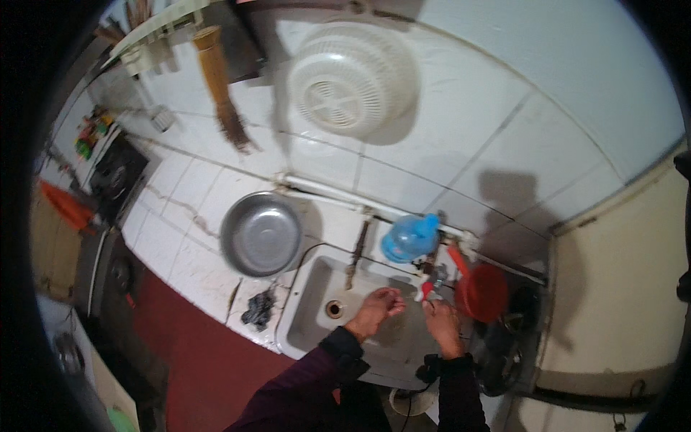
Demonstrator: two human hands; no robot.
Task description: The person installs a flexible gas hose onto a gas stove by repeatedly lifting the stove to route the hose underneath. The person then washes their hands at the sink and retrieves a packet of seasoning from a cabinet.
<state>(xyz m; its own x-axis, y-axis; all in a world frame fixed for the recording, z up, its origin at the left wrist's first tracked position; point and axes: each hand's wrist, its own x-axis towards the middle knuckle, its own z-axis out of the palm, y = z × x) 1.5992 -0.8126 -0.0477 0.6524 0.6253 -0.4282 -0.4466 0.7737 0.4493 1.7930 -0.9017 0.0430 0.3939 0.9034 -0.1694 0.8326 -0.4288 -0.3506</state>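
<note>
My left hand [380, 309] is over the white sink [291, 317], its fingers curled in together; whatever may be inside them is hidden. Over the right side of the sink, my right hand [444, 324] has its fingers bent and pressed together. A small red and white thing [427, 289] shows right at those fingertips, too small to name, and I cannot tell if it is gripped or only touched. The tap [356, 253] reaches over the basin from the back, left of my hands. The drain hole [334, 309] lies left of my left hand.
A blue plastic bottle [410, 239] stands behind the sink. To the right is a red long-handled dipper [482, 291] among dark pots. A metal bowl [262, 234] and a crumpled dark scrap [259, 309] lie on the left tiles. A white basket [345, 79] and a bundled brush [219, 86] hang above.
</note>
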